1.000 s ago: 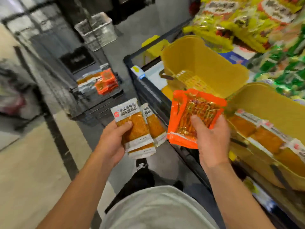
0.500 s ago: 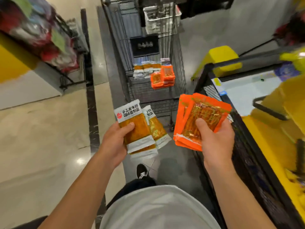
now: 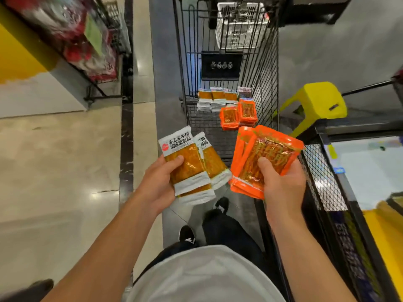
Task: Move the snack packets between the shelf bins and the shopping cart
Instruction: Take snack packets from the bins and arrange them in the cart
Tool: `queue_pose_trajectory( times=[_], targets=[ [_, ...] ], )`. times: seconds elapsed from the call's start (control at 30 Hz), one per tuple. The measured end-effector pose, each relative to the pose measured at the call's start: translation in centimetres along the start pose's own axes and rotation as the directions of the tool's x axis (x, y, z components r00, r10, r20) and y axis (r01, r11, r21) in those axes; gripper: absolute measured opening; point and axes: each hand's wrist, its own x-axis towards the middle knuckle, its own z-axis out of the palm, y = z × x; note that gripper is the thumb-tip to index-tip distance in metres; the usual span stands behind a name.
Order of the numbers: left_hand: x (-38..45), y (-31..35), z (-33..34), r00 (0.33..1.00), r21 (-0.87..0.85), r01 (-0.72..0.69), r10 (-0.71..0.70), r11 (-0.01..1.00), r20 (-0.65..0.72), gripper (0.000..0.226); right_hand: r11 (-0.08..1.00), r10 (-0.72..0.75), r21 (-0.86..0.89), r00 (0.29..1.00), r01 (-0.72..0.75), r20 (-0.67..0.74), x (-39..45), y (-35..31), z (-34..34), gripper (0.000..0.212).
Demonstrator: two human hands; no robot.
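My left hand [image 3: 158,185] grips a fanned stack of white-and-amber snack packets [image 3: 189,164], thumb on top. My right hand [image 3: 281,186] holds a stack of orange snack packets [image 3: 263,153], thumb pressed on the front one. Both stacks are held at waist height just short of the near end of the black wire shopping cart [image 3: 268,83]. On the cart's floor lie a row of white-and-amber packets [image 3: 214,99] and two piles of orange packets [image 3: 238,115]. The shelf bins are out of view.
A yellow stool [image 3: 316,103] stands right of the cart. A black mesh shelf frame [image 3: 327,177] with a yellow edge runs along my right side. A display of red and green bags [image 3: 72,33] is at upper left. A white wire basket [image 3: 239,27] sits beyond the cart.
My view has swung left from the yellow shelf bins to face the cart. Both hands keep the same packets and have come nearer the cart's near end.
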Motion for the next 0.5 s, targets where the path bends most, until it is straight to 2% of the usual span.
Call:
queue_pose_trajectory(
  times=[0.23,0.5],
  targets=[
    [7.7,4.1,3.1,0.998,-0.014,0.035,-0.036,0.999,-0.055,0.028,0.997,0.069,-0.029,0.998,-0.069,0.005,8.1,-0.8,4.1,0.017],
    [18.6,7.9,9.8,0.988,0.081,0.103,-0.093,0.991,-0.121,0.032,0.984,0.162,-0.072,0.987,-0.16,0.016,20.7,-1.9,7.3,0.018]
  ],
)
